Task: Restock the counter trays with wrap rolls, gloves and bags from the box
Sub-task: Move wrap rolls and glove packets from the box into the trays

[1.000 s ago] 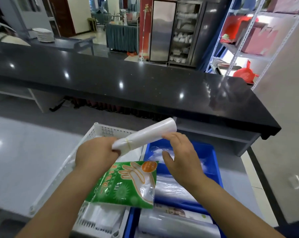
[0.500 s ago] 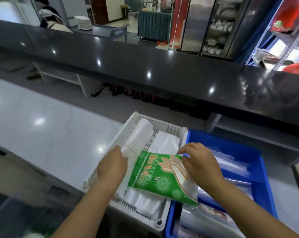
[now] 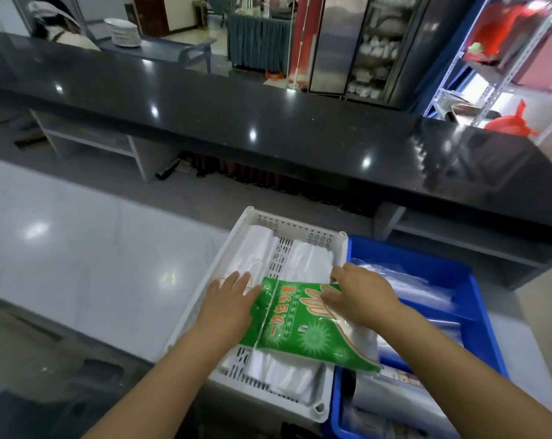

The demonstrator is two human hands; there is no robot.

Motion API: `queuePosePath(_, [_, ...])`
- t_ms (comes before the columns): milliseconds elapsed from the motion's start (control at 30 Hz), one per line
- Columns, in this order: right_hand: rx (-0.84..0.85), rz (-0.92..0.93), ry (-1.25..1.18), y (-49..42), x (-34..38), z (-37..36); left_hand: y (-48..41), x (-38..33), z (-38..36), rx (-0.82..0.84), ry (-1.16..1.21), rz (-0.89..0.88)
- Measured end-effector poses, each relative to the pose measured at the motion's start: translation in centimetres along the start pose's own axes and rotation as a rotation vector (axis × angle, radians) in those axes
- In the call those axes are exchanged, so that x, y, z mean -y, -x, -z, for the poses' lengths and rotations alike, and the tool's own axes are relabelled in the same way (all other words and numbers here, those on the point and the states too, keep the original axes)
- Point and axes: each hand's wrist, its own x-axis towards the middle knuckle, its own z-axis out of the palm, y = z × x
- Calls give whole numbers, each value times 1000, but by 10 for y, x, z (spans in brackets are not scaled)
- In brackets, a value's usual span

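The green glove packet [image 3: 303, 324] lies across the near half of the white perforated tray [image 3: 295, 228], its right end overhanging the rim of the blue tray [image 3: 484, 315] beside it. In the head view, the only one, the packet carries a printed orange outline of a hand and white lettering, and its clear right edge shows white gloves inside.

The right hand [image 3: 360, 294] rests on the packet's far right corner, fingers curled down over the top edge and pinching the plastic there. The left hand [image 3: 228, 297] lies flat and open, fingers spread and pointing away from the person, its palm on the white bag roll [image 3: 252, 251] that lies lengthwise along the left side of the white tray; the thumb side touches the packet's left edge.

A second white bundle of bags [image 3: 309, 259] sits in the right part of the white tray, partly under the packet, and more white folded plastic [image 3: 281, 373] shows under the packet's near edge. The blue tray holds clear plastic bags [image 3: 417, 280] and, at its near end, a wrap roll [image 3: 392, 394] in clear film.

Both trays stand side by side, touching, on the pale grey table [image 3: 87, 267]. Behind it runs a raised black glossy counter [image 3: 268, 122].
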Motion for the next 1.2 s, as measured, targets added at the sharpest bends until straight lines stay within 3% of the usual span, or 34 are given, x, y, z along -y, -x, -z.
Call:
queuePosePath(100, [147,-103,-110,-2,2,8,-2,1,12,11,2,-38])
queuePosePath(233, [167,-209,-370,3,-6,30,-15,-1,44,-197,36,-89])
queuePosePath(333, [40,-305,-506,20,-29,54,-30,-14,68,-333,72,-150])
queuePosePath(467, [-304,-353,-460,53,-71,86,-46,-57,80,-406,223,-253])
queuePosePath(600, [-586,-330,-326,78,-116,102,-68,-119,75,-311,158,-419])
queuePosePath(767, [-779,-250,-231,82,-165,94,-110,-194,57,-98,-6,-585])
queuePosePath(933, [-869,-178,-269,72,-204,79,-147,-244,41,186,-21,-478])
queuePosePath(1100, [-835,-88,-297,57,-225,61,-159,-260,28,309,135,-283])
queuePosePath(1200, [-816,-23,-323,47,-231,50,-157,-264,30,288,140,-234])
